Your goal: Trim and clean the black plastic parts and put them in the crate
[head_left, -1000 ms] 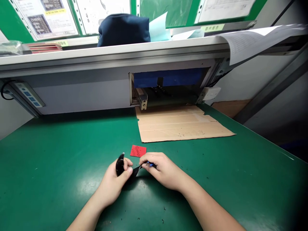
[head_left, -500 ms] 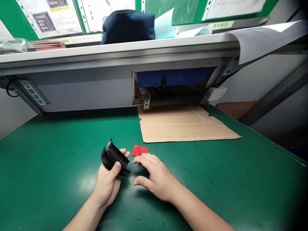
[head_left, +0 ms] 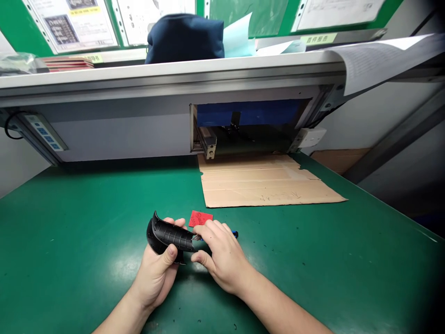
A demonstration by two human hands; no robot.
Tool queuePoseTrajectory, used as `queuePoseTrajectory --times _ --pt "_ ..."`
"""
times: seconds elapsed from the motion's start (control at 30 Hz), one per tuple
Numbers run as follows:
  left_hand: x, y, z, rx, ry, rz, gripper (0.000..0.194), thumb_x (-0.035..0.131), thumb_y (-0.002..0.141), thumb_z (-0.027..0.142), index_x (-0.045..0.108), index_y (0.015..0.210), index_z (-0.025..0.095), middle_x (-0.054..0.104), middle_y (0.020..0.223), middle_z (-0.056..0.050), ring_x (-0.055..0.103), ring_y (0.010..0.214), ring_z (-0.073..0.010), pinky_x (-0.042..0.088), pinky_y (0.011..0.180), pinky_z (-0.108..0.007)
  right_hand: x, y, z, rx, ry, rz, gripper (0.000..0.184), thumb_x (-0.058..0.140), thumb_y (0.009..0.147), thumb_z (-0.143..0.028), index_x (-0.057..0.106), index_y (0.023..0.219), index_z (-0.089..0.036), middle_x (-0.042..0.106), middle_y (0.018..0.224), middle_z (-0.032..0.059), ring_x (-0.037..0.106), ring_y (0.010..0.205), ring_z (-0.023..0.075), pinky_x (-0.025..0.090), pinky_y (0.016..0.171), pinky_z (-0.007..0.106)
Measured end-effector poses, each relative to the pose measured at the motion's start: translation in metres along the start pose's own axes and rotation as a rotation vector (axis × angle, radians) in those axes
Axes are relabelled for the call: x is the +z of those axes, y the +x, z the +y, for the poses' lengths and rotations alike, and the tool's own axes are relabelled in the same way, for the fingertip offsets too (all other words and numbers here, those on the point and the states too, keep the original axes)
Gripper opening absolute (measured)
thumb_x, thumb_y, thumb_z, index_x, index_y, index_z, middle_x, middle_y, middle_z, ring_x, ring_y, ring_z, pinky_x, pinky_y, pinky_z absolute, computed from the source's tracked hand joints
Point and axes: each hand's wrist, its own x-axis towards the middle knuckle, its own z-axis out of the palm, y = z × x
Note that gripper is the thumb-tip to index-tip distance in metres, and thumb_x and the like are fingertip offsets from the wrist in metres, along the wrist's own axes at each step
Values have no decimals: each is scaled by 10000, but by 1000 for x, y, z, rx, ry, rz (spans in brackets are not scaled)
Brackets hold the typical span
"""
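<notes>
My left hand [head_left: 158,271] grips two curved black plastic parts [head_left: 168,235] stacked together, thumb pressed on the lower edge. My right hand [head_left: 220,257] is closed in a pinch at the right end of the upper black part, with a thin blue-tipped tool [head_left: 235,234] under its fingers. A small red card [head_left: 200,218] lies flat on the green table [head_left: 86,222] just beyond both hands.
A flattened cardboard sheet [head_left: 267,183] lies behind, in front of a dark opening with a blue panel [head_left: 246,113] under the shelf. The shelf holds a dark blue bag [head_left: 184,37], red booklets [head_left: 67,62] and papers [head_left: 378,58]. A power strip [head_left: 43,132] hangs at left.
The left hand turned the black parts from edge-on to show their curved inner faces. The right hand opened briefly, then closed in a pinch at the part's right end.
</notes>
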Motion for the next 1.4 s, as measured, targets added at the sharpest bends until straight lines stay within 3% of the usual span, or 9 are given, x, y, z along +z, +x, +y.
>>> queuePoseTrajectory --times 0.33,0.67,0.87,1.07,1.27,1.4 --pt "1 -5 1 5 -10 -17 454 775 739 278 582 1146 326 622 1237 -28 567 1161 -214 490 952 -325 4 0 -5 -2 -107 68 842 -29 903 -746 593 888 -178 497 803 49 413 711 212 250 637 310" --pt "0 -8 4 99 61 -158 379 726 789 218 565 1123 298 649 1152 -22 569 1152 -202 486 975 -333 6 0 -2 -34 -49 63 747 -3 917 -747 419 677 -179 470 651 4 383 597 164 215 586 284" --pt "4 -6 4 111 53 -166 363 734 780 206 579 1099 284 656 1139 -26 572 1153 -211 481 979 -340 4 0 2 -60 119 45 709 75 923 -765 451 751 -190 509 710 8 438 638 172 297 618 280" --pt "4 -5 3 50 10 -128 400 737 778 218 569 1127 315 647 1183 -15 551 1183 -209 455 1005 -333 2 -1 -4 1 15 96 780 22 911 -760 548 943 -184 532 878 61 460 772 225 314 686 327" --pt "1 -5 5 69 61 -147 380 736 777 215 566 1104 306 644 1147 -14 539 1177 -218 458 995 -357 2 0 -3 -14 -169 73 792 -52 913 -719 519 788 -184 516 765 51 419 698 212 256 630 314" --pt "0 -5 5 82 95 -168 361 732 779 199 571 1089 289 635 1144 -21 537 1170 -217 471 977 -353 3 0 2 -69 -128 42 741 4 930 -724 451 686 -186 523 685 28 399 622 182 239 599 296"
